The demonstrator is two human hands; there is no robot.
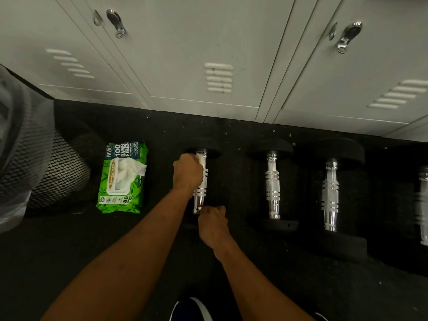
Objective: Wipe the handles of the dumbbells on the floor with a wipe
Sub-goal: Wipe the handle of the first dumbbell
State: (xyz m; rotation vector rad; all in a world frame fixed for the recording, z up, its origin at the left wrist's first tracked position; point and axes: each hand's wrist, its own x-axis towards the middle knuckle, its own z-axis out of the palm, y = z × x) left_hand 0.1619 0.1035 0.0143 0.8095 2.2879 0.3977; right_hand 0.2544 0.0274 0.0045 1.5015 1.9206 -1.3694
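Observation:
Several black dumbbells with chrome handles lie side by side on the dark floor. My left hand (188,171) is wrapped around the upper part of the leftmost dumbbell's handle (200,193), with a white wipe (201,159) pressed between palm and chrome. My right hand (213,222) is closed at the near end of the same handle, by the near weight head, which it partly hides. The second dumbbell (272,185) and third dumbbell (330,195) lie untouched to the right. A fourth dumbbell (422,205) is cut off at the right edge.
A green pack of wipes (122,179) lies open on the floor left of the dumbbells, a wipe sticking out. A black mesh bin (46,163) stands at far left. Grey lockers (217,54) line the far side. My shoe (192,309) shows at the bottom.

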